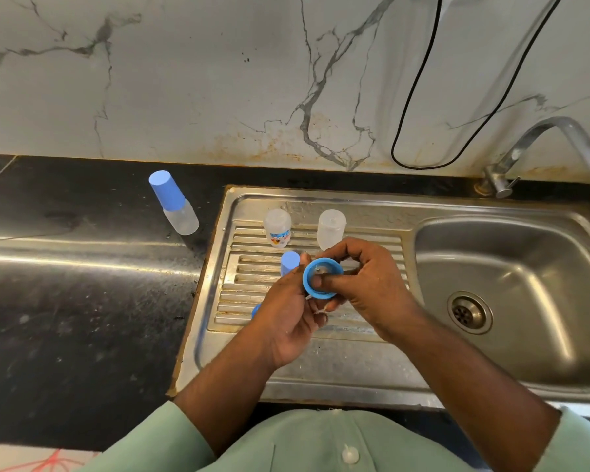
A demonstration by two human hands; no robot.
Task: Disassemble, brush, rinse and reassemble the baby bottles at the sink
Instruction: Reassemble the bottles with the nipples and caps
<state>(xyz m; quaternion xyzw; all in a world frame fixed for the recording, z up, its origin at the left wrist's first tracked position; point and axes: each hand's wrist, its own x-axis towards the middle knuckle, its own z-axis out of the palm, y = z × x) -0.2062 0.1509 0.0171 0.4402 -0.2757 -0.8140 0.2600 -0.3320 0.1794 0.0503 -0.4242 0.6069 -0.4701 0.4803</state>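
Left hand [286, 321] grips the blue plastic screw ring [321, 277] at 12 o'clock of it; right hand [365, 287] pushes a finger inside. I judge nipple removal; next needs a firm push.

Head cam, close, down at sink [491, 267] drainboard.

Kitchen (steel sink [372, 376], tap [539, 144])
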